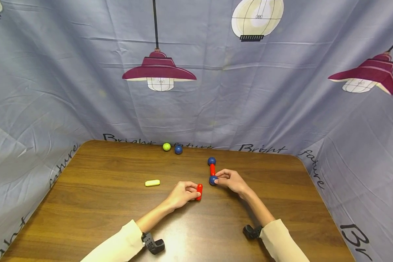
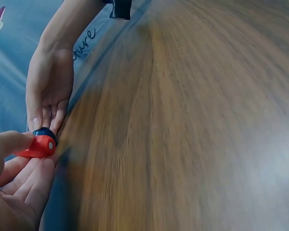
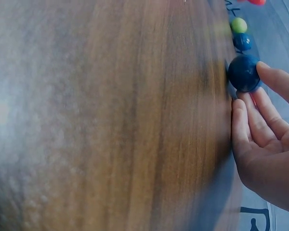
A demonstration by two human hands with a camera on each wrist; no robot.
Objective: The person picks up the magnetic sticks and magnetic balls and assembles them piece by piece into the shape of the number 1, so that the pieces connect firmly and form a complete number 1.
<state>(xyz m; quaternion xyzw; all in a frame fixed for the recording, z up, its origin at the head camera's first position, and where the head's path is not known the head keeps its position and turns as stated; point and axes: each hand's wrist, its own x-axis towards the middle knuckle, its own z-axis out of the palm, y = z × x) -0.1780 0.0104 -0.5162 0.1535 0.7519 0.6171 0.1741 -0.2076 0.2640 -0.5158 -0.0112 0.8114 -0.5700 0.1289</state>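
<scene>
My left hand (image 1: 179, 196) pinches a short red rod (image 1: 199, 192) between thumb and fingers. In the left wrist view a small pale round spot shows on the end of this rod (image 2: 44, 146). To its right, my right hand (image 1: 234, 182) grips the near blue ball (image 1: 213, 180) of a dumbbell-shaped piece. That piece has a second red rod (image 1: 212, 170) in the middle and another blue ball (image 1: 211, 161) at its far end. The right wrist view has thumb and fingertips on the near blue ball (image 3: 244, 73). A gap separates the left hand's rod from this piece.
A yellow rod (image 1: 152, 183) lies left of my left hand on the wooden table (image 1: 111, 203). Near the back edge sit a yellow-green ball (image 1: 166, 146) and a loose blue ball (image 1: 178, 149), side by side. A grey printed curtain (image 1: 213, 109) hangs behind the table.
</scene>
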